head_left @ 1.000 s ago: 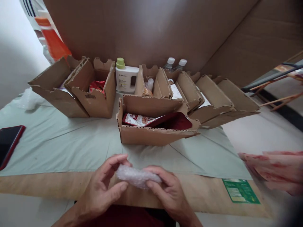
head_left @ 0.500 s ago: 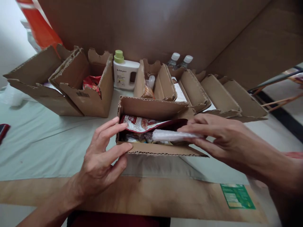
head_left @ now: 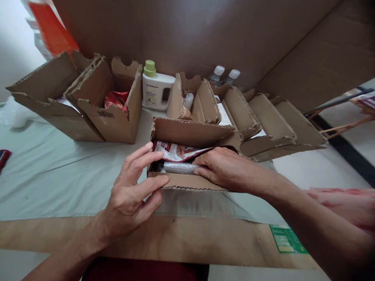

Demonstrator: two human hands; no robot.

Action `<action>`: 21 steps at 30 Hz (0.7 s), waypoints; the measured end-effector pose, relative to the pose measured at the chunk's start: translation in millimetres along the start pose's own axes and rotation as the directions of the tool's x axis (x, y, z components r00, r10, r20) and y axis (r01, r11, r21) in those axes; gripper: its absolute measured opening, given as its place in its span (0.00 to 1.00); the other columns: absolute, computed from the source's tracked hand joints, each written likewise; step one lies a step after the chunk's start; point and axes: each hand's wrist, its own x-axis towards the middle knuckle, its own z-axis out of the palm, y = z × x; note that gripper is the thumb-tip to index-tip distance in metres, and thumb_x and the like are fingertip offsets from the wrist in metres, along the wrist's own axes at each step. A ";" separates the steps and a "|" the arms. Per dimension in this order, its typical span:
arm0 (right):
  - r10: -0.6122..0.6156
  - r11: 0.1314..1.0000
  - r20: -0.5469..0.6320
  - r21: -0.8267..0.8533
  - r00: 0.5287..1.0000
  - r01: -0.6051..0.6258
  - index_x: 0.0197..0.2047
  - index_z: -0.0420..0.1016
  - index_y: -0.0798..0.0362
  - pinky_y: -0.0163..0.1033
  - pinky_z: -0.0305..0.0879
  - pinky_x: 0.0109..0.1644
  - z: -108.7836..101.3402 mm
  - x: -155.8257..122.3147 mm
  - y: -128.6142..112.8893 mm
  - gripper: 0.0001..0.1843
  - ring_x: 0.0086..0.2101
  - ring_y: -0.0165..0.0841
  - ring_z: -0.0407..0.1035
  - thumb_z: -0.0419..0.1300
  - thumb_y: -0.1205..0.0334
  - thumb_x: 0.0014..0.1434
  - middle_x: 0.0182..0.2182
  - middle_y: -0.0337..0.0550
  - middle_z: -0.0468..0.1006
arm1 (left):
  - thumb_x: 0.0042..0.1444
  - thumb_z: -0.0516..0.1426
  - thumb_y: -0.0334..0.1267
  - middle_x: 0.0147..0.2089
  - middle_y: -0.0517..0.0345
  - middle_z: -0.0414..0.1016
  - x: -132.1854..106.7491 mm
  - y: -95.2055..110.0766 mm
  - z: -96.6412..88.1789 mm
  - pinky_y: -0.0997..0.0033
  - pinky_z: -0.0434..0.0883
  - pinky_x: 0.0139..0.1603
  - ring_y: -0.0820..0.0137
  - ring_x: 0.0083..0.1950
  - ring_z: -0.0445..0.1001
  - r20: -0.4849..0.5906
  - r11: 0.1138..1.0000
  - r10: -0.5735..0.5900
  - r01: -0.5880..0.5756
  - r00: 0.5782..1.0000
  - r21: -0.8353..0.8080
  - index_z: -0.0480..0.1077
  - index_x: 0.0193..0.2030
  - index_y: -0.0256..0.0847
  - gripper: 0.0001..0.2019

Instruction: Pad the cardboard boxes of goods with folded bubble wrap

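A narrow open cardboard box [head_left: 193, 182] stands on the cloth in front of me. My left hand [head_left: 131, 183] grips its left end, thumb on the front wall and fingers on the end rim. Inside, a red and white food pouch [head_left: 177, 151] leans along the back wall. In front of the pouch lies a flat bubble-wrapped packet [head_left: 179, 168], pushed down below the rim. My right hand [head_left: 218, 166] reaches into the box and is closed on the packet's right end; those fingertips are partly hidden.
Behind stand more cardboard boxes [head_left: 117, 127], one holding a red packet [head_left: 116, 100]. Between them is a white detergent bottle [head_left: 156, 90] with a green cap; two clear bottles [head_left: 217, 76] stand farther back. A green printed sheet [head_left: 287, 239] lies on the wooden table edge [head_left: 175, 238].
My right hand has moved left and down into the box, carrying the bubble-wrapped packet lower between the pouch and front wall. My left hand keeps its hold on the box end.
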 end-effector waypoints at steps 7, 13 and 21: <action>0.020 0.998 -0.232 0.068 0.972 -0.004 0.45 0.85 0.49 0.42 0.66 0.35 6.3 -12.2 15.9 0.12 0.33 0.42 0.79 0.66 0.54 0.62 0.33 0.45 0.86 | 0.61 0.59 0.23 0.69 0.52 0.67 3.3 0.7 -1.3 0.43 0.68 0.71 0.52 0.74 0.64 0.014 0.999 -0.004 0.004 1.000 0.035 0.75 0.50 0.47 0.16; 0.314 0.937 -0.832 0.351 0.457 -0.005 0.52 0.82 0.42 0.46 0.74 0.42 41.7 -103.3 32.1 0.15 0.38 0.39 0.80 0.64 0.49 0.66 0.44 0.42 0.86 | 0.59 0.67 0.37 0.83 0.54 0.39 -25.0 -1.2 1.7 0.38 0.60 0.75 0.47 0.81 0.47 -0.148 0.966 -0.250 0.236 0.957 -0.110 0.49 0.78 0.60 0.45; 0.600 0.607 -0.639 0.755 0.481 0.247 0.70 0.64 0.45 0.57 0.72 0.58 167.5 -61.6 37.1 0.38 0.60 0.47 0.70 0.66 0.43 0.61 0.66 0.53 0.72 | 0.66 0.61 0.45 0.83 0.50 0.38 -61.8 -26.6 28.7 0.38 0.46 0.79 0.51 0.83 0.41 0.131 0.778 -0.485 0.494 0.865 -0.388 0.39 0.80 0.55 0.44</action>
